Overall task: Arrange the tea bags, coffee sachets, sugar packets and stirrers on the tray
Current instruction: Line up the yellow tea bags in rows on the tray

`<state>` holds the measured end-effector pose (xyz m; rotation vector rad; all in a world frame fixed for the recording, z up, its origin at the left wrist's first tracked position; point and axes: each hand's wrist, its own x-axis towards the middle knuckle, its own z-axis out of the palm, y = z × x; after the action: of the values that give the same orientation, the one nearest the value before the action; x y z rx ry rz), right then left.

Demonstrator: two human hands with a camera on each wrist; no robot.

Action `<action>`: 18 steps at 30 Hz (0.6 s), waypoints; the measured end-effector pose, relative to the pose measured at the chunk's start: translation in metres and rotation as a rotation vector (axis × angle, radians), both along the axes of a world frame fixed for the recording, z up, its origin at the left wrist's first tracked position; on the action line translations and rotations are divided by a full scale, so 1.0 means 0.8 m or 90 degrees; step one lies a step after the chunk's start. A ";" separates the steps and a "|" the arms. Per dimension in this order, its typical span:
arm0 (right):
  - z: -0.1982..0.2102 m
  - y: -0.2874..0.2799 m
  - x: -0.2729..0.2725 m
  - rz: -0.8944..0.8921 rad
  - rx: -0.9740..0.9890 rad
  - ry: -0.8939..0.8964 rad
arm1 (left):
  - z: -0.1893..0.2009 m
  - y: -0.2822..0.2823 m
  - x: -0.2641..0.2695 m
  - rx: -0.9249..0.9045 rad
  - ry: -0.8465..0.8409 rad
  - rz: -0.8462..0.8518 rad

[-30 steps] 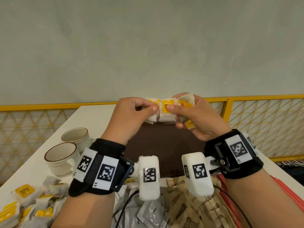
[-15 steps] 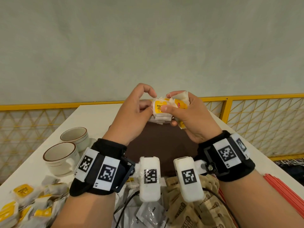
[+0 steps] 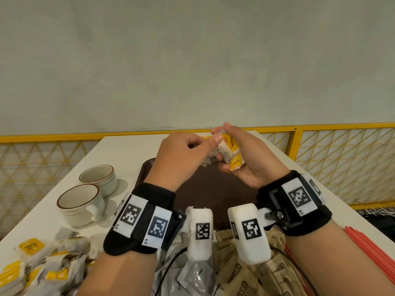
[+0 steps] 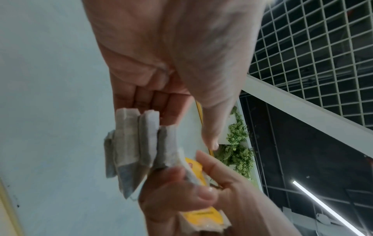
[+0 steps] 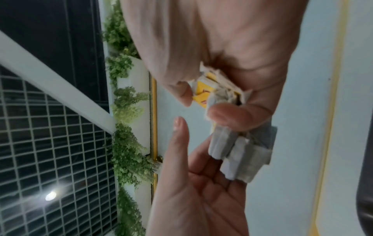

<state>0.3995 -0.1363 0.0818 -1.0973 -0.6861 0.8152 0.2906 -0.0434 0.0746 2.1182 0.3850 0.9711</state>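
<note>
Tea bags (image 3: 227,149) are sitting bunched in a small stack above the brown tray (image 3: 215,184), held up between both hands — the tray lying straight below them, toward the person. The right hand (image 3: 252,159) is curling thumb and fingers round the stack's yellow-tagged end; the left hand (image 3: 181,157) is touching the grey free ends, though whether it is gripping them I cannot tell. They are looking crumpled — pale paper, yellow tags.

You've got a small bunch of white tea bags (image 3: 226,149) with yellow tags held up above the far end of the dark brown tray (image 3: 205,189), its visible surface bare.
</note>
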 end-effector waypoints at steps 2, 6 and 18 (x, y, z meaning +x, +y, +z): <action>-0.001 0.000 -0.002 0.006 -0.015 -0.036 | 0.001 -0.001 0.001 -0.005 0.012 0.008; -0.003 -0.004 -0.006 0.008 -0.038 -0.163 | -0.001 0.002 0.003 0.005 0.014 0.016; 0.001 -0.010 -0.003 0.021 -0.035 -0.184 | -0.005 0.007 0.008 -0.035 -0.021 -0.001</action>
<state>0.3967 -0.1443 0.0825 -1.2701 -0.9292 0.7129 0.2967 -0.0380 0.0703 2.0507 0.3891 0.9820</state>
